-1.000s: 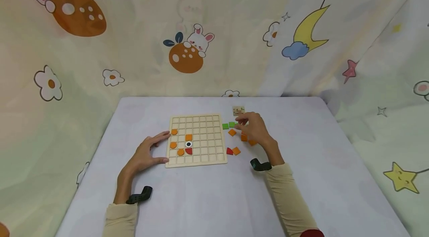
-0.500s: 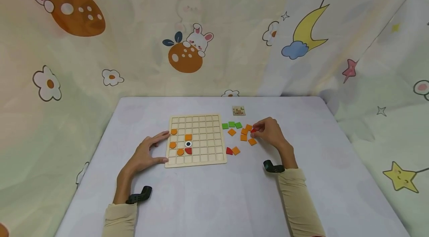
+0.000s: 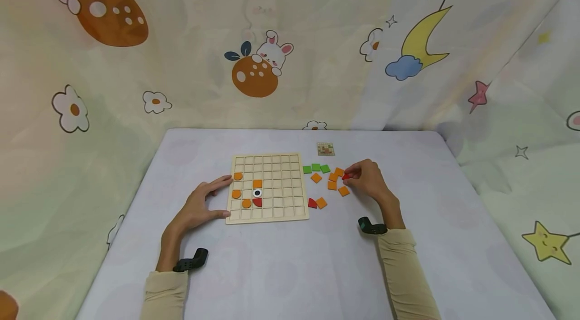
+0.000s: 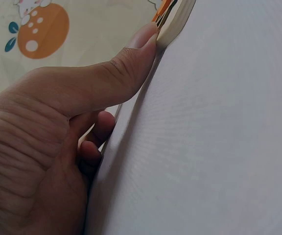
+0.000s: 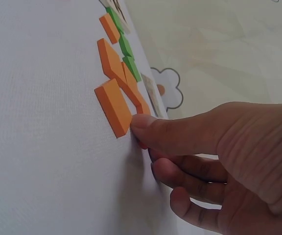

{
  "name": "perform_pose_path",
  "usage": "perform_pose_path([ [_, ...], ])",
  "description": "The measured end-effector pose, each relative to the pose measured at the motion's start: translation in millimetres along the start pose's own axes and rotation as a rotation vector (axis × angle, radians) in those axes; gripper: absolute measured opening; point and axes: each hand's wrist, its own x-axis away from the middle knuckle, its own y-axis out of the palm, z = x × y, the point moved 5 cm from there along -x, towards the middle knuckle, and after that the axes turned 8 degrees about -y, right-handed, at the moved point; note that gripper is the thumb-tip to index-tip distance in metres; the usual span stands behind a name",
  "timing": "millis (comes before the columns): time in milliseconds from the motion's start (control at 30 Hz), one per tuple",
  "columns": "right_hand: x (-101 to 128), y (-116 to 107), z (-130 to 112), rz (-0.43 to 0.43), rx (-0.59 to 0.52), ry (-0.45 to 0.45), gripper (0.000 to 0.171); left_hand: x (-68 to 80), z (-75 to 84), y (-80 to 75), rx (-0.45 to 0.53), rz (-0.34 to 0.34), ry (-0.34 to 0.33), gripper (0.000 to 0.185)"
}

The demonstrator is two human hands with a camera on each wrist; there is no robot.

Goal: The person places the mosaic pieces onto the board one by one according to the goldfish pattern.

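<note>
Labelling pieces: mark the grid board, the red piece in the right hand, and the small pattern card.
grid board [image 3: 276,169], head view, bare upper cells
red piece [image 3: 346,176], head view, visible edge
pattern card [image 3: 325,148], head view, centre

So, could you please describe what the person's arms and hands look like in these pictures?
Both arms wear long beige sleeves that end at the wrists. A small black device is strapped at each wrist: one by the left hand, one by the right hand. The hands are bare, with no gloves or rings visible.
</note>
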Motion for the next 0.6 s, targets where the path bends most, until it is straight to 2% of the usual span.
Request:
perform_pose_path([
  [267, 0.8, -0.4, 0.3, -0.014, -0.008, -0.008, 0.027, 0.2, 1.8, 0.5, -0.005, 0.008, 0.011, 0.096],
  [600, 0.8, -3.4, -2.9, 0.006, -0.009, -0.014, 0.023, -1.1, 1.2, -0.5, 0.019, -0.008, -0.007, 0.094],
])
